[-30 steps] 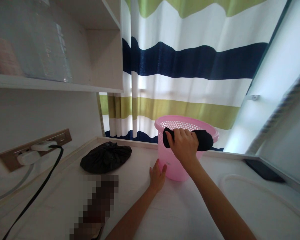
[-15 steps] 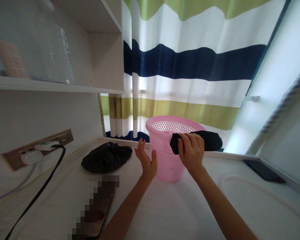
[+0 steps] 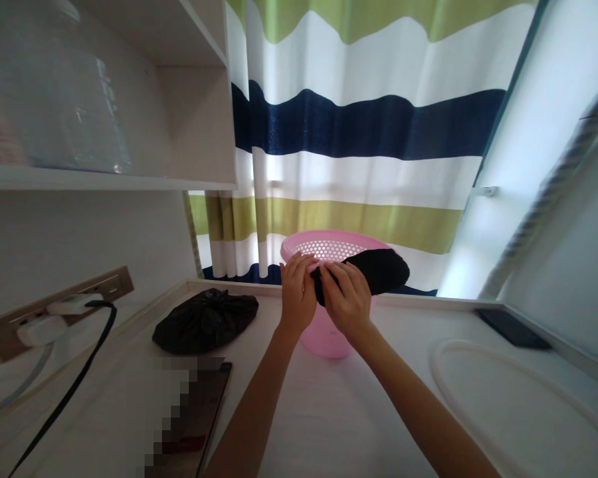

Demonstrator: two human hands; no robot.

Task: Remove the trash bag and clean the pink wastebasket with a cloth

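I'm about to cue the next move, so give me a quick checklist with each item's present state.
1. Right hand gripping the black bundle: ok.
2. Left hand firmly holding anything: cannot tell; its grip is hidden.
3. Pink basket upright on the white surface: ok.
4. Basket's interior fully visible: not ok; hands and bundle block it.
5. Black bag apart from both hands: ok.

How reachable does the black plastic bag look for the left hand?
Likely yes: the left hand, up at the pink basket, has the black plastic bag off to its left, with nothing visible between them.
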